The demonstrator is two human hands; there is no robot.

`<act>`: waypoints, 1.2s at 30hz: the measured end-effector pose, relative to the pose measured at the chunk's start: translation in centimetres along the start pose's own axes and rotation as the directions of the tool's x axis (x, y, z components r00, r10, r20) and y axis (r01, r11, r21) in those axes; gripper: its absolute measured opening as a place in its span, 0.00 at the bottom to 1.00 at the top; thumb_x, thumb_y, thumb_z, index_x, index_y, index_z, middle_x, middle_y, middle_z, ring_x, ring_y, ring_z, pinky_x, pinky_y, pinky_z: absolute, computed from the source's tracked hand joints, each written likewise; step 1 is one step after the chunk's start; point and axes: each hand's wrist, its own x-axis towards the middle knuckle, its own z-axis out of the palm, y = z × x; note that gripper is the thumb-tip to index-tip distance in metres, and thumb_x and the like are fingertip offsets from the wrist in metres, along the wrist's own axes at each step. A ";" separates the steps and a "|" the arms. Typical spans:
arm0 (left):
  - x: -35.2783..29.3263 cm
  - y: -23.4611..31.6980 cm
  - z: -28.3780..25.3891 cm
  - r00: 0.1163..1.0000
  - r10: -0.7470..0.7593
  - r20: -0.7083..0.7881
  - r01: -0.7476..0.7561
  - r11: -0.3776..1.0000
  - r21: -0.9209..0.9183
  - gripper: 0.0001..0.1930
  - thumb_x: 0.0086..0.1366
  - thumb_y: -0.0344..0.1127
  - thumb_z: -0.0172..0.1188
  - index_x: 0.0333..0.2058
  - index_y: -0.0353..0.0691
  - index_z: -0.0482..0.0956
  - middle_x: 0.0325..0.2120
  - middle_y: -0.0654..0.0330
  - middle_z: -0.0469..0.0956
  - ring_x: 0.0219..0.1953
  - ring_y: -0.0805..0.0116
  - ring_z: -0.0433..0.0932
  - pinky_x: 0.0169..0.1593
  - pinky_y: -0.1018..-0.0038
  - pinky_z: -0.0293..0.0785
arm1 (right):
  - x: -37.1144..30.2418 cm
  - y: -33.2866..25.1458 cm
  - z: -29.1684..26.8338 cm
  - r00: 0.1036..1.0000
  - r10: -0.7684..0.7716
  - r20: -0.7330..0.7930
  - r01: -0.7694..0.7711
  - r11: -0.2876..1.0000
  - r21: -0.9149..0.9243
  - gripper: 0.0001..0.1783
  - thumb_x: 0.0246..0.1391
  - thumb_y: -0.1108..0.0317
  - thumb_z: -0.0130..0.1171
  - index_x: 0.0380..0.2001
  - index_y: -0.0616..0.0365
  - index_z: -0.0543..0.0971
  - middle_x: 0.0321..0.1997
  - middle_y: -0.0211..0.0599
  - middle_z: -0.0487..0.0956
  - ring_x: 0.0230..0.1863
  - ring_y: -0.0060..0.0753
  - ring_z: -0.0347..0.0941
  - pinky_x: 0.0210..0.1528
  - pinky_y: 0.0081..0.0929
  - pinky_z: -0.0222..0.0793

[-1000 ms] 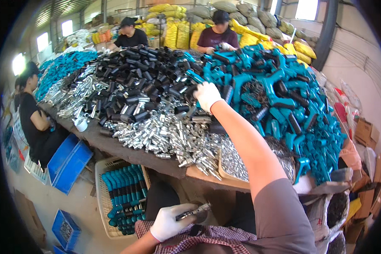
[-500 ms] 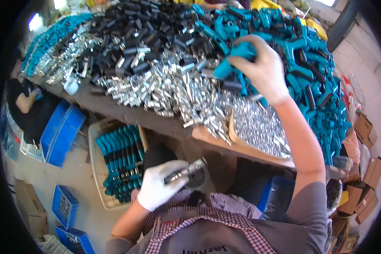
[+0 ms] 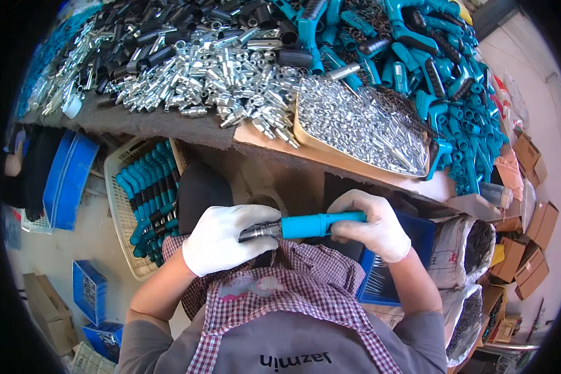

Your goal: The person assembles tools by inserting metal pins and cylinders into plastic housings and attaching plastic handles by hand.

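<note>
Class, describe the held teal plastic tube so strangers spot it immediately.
In front of the dark-covered table, find the white-gloved left hand and white-gloved right hand. Between them is the teal plastic tube, wider at left. Unlike the teal plastic parts heaped there, it is held against a silver metal part.

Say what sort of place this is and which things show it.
Probably a factory or workshop: loose metal parts lie heaped on a table, a crate holds many similar teal handles, and the gloved left hand grips a metal piece, the right hand a teal tube.
</note>
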 end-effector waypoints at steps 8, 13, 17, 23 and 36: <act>0.7 1.5 1.3 0.979 0.018 0.204 -0.042 0.992 0.115 0.26 0.49 0.45 0.74 0.47 0.40 0.83 0.34 0.52 0.84 0.35 0.54 0.84 0.39 0.67 0.80 | 0.2 1.0 0.9 0.964 0.032 0.265 0.075 0.921 -0.383 0.19 0.52 0.62 0.68 0.45 0.62 0.82 0.33 0.43 0.82 0.29 0.30 0.80 0.35 0.29 0.75; 0.0 1.8 1.7 0.975 0.049 0.215 -0.088 0.981 0.175 0.25 0.51 0.46 0.73 0.47 0.43 0.82 0.30 0.55 0.83 0.31 0.57 0.84 0.35 0.68 0.79 | 0.5 3.5 1.5 0.926 -0.198 0.320 0.327 0.845 -0.423 0.19 0.54 0.63 0.65 0.47 0.62 0.81 0.33 0.41 0.82 0.27 0.26 0.78 0.33 0.28 0.74; -0.3 1.7 2.2 0.976 0.125 0.180 -0.158 0.971 0.179 0.26 0.53 0.49 0.72 0.48 0.44 0.81 0.27 0.58 0.82 0.29 0.60 0.83 0.32 0.69 0.79 | 0.6 3.6 0.9 0.923 -0.158 0.352 0.290 0.886 -0.363 0.23 0.55 0.60 0.64 0.51 0.63 0.79 0.37 0.47 0.82 0.35 0.35 0.80 0.41 0.32 0.75; 0.3 2.0 3.0 0.972 0.139 0.189 -0.171 0.971 0.168 0.27 0.53 0.49 0.72 0.50 0.44 0.80 0.28 0.59 0.82 0.29 0.59 0.84 0.33 0.68 0.80 | 0.7 2.2 1.7 0.921 -0.012 0.389 0.159 0.923 -0.350 0.27 0.55 0.60 0.63 0.54 0.67 0.76 0.42 0.47 0.82 0.36 0.32 0.80 0.41 0.30 0.75; 1.4 1.4 3.9 0.992 0.123 -0.003 -0.121 0.979 0.166 0.24 0.49 0.44 0.74 0.47 0.46 0.82 0.29 0.58 0.83 0.27 0.59 0.83 0.32 0.68 0.78 | 5.5 -0.2 -8.5 0.647 -0.754 -0.116 0.043 0.188 -0.981 0.04 0.50 0.66 0.62 0.28 0.48 0.84 0.32 0.37 0.77 0.39 0.45 0.76 0.42 0.40 0.74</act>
